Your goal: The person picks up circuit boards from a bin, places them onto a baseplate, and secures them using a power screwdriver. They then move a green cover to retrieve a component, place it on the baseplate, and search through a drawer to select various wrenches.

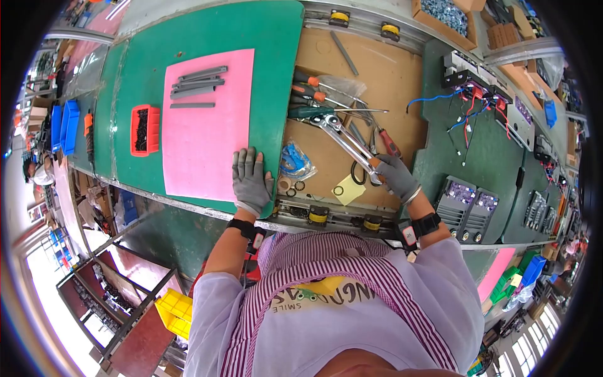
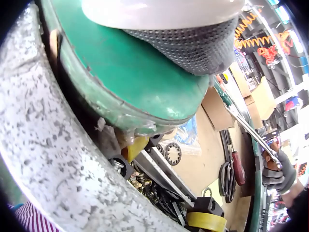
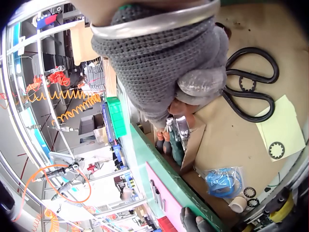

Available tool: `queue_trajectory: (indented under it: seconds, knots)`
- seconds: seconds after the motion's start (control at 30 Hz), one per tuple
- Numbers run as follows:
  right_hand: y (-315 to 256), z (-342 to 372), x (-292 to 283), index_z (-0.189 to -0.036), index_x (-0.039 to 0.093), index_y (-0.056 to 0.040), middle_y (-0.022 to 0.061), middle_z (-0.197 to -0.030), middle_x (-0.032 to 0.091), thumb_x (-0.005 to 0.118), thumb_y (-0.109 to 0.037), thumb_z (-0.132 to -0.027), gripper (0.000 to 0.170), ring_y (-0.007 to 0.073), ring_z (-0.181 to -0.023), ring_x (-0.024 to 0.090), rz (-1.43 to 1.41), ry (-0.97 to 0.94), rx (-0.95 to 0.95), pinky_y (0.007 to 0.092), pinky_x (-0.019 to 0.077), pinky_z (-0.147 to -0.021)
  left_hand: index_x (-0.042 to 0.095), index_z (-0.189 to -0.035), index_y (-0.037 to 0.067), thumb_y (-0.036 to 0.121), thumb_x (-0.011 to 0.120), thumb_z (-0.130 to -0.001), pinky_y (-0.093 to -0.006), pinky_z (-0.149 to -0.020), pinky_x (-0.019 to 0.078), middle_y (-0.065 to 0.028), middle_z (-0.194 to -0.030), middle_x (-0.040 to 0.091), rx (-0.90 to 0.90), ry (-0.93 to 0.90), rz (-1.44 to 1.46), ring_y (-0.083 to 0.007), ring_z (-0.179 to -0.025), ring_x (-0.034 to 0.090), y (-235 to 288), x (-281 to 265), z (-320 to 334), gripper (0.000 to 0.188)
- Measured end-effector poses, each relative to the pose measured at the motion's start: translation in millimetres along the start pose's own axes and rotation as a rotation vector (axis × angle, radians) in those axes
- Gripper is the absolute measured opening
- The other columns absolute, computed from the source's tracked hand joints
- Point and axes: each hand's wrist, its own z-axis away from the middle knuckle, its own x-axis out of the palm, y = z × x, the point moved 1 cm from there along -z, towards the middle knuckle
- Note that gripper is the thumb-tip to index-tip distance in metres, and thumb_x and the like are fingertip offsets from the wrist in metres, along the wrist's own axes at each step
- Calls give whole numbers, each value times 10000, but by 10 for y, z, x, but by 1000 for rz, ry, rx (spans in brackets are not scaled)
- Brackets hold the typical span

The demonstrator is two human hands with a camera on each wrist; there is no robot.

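Observation:
My right hand (image 1: 397,177) grips the near end of shiny chrome ratchet wrenches (image 1: 345,139) over a drawer of tools. Their heads lie toward the handles of several screwdrivers (image 1: 312,112). The gloved fingers hide the gripped end. In the right wrist view, black-handled scissors (image 3: 268,116) lie beside that hand. A red-handled tool (image 1: 389,143) is close above it in the head view. My left hand (image 1: 252,182), also gloved, rests with straight fingers on the pink sheet (image 1: 207,138), near the edge of the green tabletop (image 1: 276,69).
Grey strips (image 1: 198,85) lie on the pink sheet, beside a red bin (image 1: 144,151) of dark small parts. In the drawer are a bag with blue contents (image 1: 295,160), toothed washers and a yellow note (image 1: 349,188). Wired units (image 1: 471,78) stand at the right.

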Motion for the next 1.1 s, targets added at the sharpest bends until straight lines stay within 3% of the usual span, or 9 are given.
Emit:
queue_trajectory:
  seconds: [0.2,0.4,0.47,0.57,0.67,0.77,0.83,0.97,1.1]
  knots:
    - [146,-75,-10,-1067,547,51,7,-660,515,506,-208,-749,413,58,-472,417,28,4,-23,207,319,-398,461,-1160,-16,283,451,-787,-472,-1060,162,-193,-1275,390,1,5,-4,-362,-1245,282,-5,11,-6,478]
    - [93,158,-5,-967,565,45,6,-643,509,503,-229,-755,352,65,-475,425,-155,-65,-36,209,329,-413,466,-1174,22,209,508,-769,-481,-955,312,-190,-1193,460,56,30,316,-353,-1137,418,283,-74,-13,448]
    - [115,282,70,-929,568,42,2,-635,508,509,-227,-756,325,75,-493,442,-63,1,-139,217,350,-442,494,-1122,40,208,503,-811,-449,-827,418,-164,-1044,545,55,-263,609,-311,-980,534,533,-6,-38,354]
    - [197,378,180,-924,581,0,71,-649,569,531,-248,-759,302,163,-569,543,227,-56,-229,282,413,-529,516,-996,37,248,481,-860,-398,-750,469,-130,-877,567,-308,-522,1264,-266,-843,579,967,-24,-191,254]
    - [36,497,458,-959,588,-43,137,-713,608,548,-291,-768,316,256,-647,596,587,-126,-340,344,445,-580,515,-982,32,264,458,-883,-418,-743,466,-132,-906,564,-944,-700,2225,-257,-828,564,1175,-15,-267,259]
    - [-242,514,722,-978,596,-76,163,-795,620,553,-322,-773,323,318,-731,602,746,-313,-328,389,459,-639,506,-944,34,229,458,-877,-435,-723,477,-121,-821,549,-1075,-630,2130,-242,-754,564,1041,-89,-207,211]
    - [-330,390,769,-969,600,-87,154,-828,624,551,-324,-773,312,328,-771,598,768,-456,-386,408,464,-672,496,-951,36,183,454,-871,-354,-603,515,-59,-717,514,-1138,-534,1977,-193,-635,537,936,-228,-183,172]
    - [-210,-566,588,-951,616,-101,133,-844,619,502,-254,-779,258,317,-779,594,828,54,-712,401,477,-693,484,-1020,47,196,469,-883,-336,-604,512,-58,-776,546,-975,-348,1897,-164,-636,543,624,-222,11,203]
    - [-325,-1229,576,-947,612,-101,115,-889,609,464,-192,-808,221,289,-803,597,1303,270,-571,405,473,-687,474,-1048,27,215,483,-879,-351,-694,482,-72,-837,553,-869,-410,2051,-166,-737,545,518,-267,120,253]
